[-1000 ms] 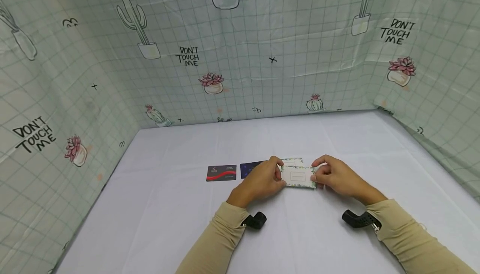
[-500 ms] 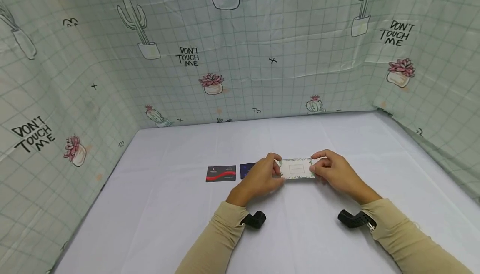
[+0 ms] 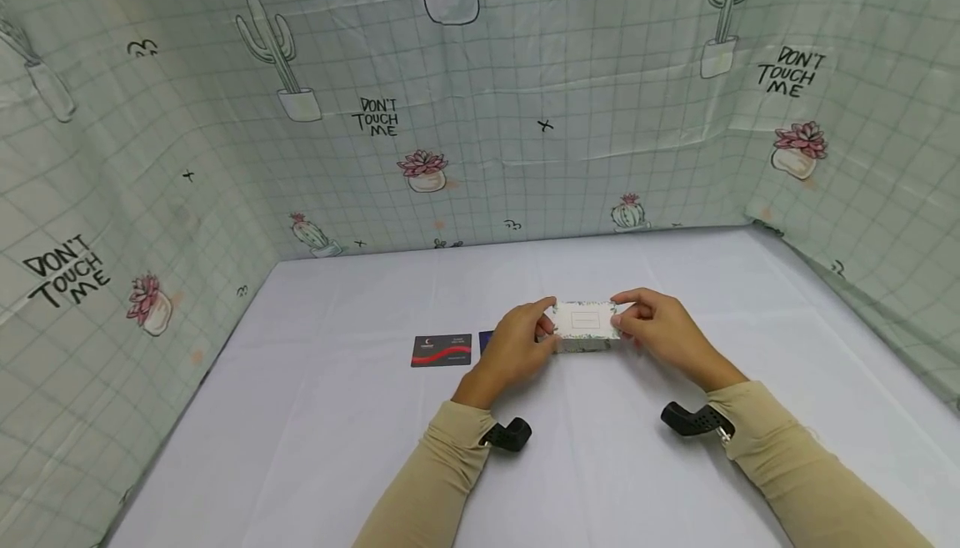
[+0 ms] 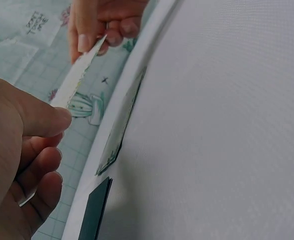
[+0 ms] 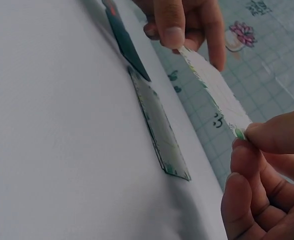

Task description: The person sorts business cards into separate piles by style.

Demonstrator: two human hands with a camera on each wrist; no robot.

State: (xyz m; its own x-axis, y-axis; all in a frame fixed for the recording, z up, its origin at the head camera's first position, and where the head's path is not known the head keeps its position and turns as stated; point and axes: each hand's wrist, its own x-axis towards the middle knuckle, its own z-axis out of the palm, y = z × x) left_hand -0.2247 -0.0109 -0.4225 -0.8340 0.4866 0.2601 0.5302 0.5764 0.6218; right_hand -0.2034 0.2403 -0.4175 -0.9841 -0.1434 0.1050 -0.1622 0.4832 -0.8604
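Note:
A white card with a leafy green border [image 3: 586, 319] is held up off the table between both hands. My left hand [image 3: 517, 344] pinches its left end, and my right hand [image 3: 667, 335] pinches its right end. Under it on the table lies a similar bordered card [image 5: 159, 132], or a thin stack of them, apart from the raised one. Beside my left hand a dark blue card [image 3: 484, 339] is mostly hidden in the head view. Farther left lies a black card with a red wave [image 3: 441, 351].
A white cloth covers the table [image 3: 315, 423]. Behind and at the sides hangs a pale green checked curtain [image 3: 487, 72] printed with cacti and lettering. Each wrist carries a black camera mount [image 3: 510, 434].
Both hands have lifted the white card upward and away from me, off the matching card below, shifting slightly left. The black and blue cards have stayed in place.

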